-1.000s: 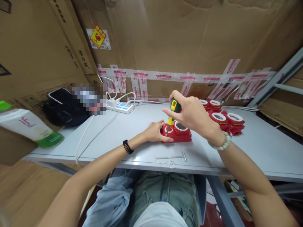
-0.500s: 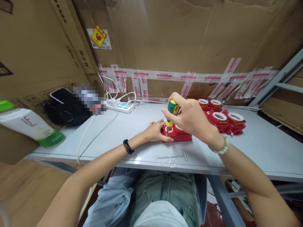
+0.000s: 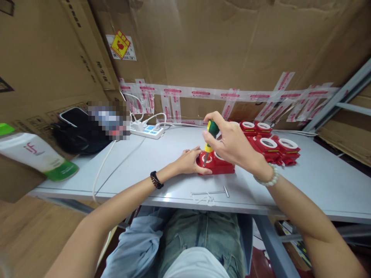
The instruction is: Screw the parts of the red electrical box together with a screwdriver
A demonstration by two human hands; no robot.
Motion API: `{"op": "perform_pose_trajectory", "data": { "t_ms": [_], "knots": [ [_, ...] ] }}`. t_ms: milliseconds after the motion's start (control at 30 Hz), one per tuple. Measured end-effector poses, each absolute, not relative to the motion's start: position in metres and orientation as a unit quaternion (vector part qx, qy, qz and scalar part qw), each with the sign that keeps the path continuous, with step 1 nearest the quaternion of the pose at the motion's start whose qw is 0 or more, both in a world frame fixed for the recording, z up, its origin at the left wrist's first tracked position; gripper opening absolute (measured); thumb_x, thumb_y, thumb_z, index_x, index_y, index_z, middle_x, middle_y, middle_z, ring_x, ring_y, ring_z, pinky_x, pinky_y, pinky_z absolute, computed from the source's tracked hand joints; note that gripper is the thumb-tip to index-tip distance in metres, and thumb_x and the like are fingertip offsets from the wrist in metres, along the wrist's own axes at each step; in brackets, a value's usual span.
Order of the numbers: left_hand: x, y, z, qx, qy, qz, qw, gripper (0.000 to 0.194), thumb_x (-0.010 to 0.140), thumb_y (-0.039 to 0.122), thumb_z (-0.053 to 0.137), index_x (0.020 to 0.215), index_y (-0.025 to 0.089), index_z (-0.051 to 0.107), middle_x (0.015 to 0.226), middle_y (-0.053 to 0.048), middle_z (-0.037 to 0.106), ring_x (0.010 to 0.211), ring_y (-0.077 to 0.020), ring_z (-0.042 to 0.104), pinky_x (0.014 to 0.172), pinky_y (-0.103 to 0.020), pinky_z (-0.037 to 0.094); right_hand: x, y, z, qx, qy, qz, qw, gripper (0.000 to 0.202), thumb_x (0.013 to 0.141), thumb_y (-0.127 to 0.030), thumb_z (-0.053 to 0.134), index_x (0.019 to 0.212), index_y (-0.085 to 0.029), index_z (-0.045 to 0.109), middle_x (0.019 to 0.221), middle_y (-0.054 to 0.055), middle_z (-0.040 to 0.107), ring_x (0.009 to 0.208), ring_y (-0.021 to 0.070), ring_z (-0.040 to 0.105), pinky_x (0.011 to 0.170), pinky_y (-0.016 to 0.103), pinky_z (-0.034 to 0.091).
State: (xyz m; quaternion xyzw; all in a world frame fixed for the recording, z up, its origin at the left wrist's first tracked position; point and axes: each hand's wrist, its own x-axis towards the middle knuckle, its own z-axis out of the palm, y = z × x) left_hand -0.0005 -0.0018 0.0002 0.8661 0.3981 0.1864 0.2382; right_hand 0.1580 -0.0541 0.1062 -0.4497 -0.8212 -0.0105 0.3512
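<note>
- Noting my right fingers (image 3: 215, 116) grasping the screwdriver (image 3: 208, 148), shaft steep, tip at the near-left corner of the red housing (image 3: 222, 168).
- My left fingers (image 3: 205, 170) grip its left end; long axis left-right on the table (image 3: 127, 166).

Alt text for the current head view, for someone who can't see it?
A person's right hand holds a green and yellow screwdriver, tip down on a red box that the left hand grips at its left end on a pale table. A T-shaped metal rod lies in front; other red boxes stand at right.
</note>
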Motion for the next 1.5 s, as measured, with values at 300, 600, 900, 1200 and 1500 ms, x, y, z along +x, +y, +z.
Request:
{"op": "perform_pose_trajectory", "data": {
  "t_ms": [300,600,900,1200,1500],
  "knots": [
    [-0.001,-0.003,0.002,0.86,0.406,0.178,0.254,0.064,0.063,0.06,0.076,0.108,0.017,0.061,0.112,-0.011,0.069,0.102,-0.0344,0.066,0.092,-0.045,0.049,0.158,-0.059,0.113,-0.459,-0.817,-0.013,0.348,0.025,0.086,-0.038,0.06,0.1,-0.017,0.06,0.064,-0.003,0.052,0.055,0.0106,0.042,0.057,0.025,0.032],
    [-0.001,0.0,0.0,0.866,0.396,0.181,0.245,0.067,0.065,0.06,0.075,0.114,0.017,0.06,0.118,-0.013,0.067,0.11,-0.0361,0.062,0.096,-0.047,0.047,0.159,-0.061,0.115,-0.401,-0.857,0.027,0.323,0.032,0.088,-0.028,0.055,0.118,-0.017,0.057,0.074,-0.002,0.059,0.057,0.011,0.047,0.06,0.024,0.036],
    [0.0,-0.003,0.003,0.862,0.398,0.187,0.252,0.062,0.064,0.058,0.077,0.108,0.019,0.061,0.112,-0.01,0.069,0.105,-0.0342,0.065,0.093,-0.045,0.048,0.164,-0.058,0.119,-0.401,-0.866,0.033,0.297,0.043,0.083,-0.023,0.057,0.126,-0.016,0.052,0.095,0.005,0.066,0.073,0.0147,0.057,0.065,0.025,0.04],
    [-0.001,-0.001,0.0,0.864,0.4,0.182,0.245,0.063,0.064,0.06,0.076,0.107,0.017,0.062,0.113,-0.012,0.069,0.105,-0.0342,0.065,0.094,-0.043,0.047,0.167,-0.056,0.119,-0.438,-0.847,-0.011,0.301,0.031,0.084,-0.029,0.064,0.112,-0.019,0.056,0.081,0.002,0.064,0.064,0.0132,0.054,0.062,0.025,0.037],
    [-0.001,-0.001,0.0,0.864,0.398,0.187,0.247,0.067,0.064,0.059,0.076,0.115,0.019,0.06,0.117,-0.01,0.068,0.108,-0.0344,0.064,0.097,-0.045,0.046,0.163,-0.059,0.12,-0.491,-0.813,-0.036,0.312,0.022,0.083,-0.036,0.068,0.091,-0.019,0.057,0.063,-0.002,0.058,0.054,0.0121,0.046,0.056,0.025,0.032]
  ]
}}
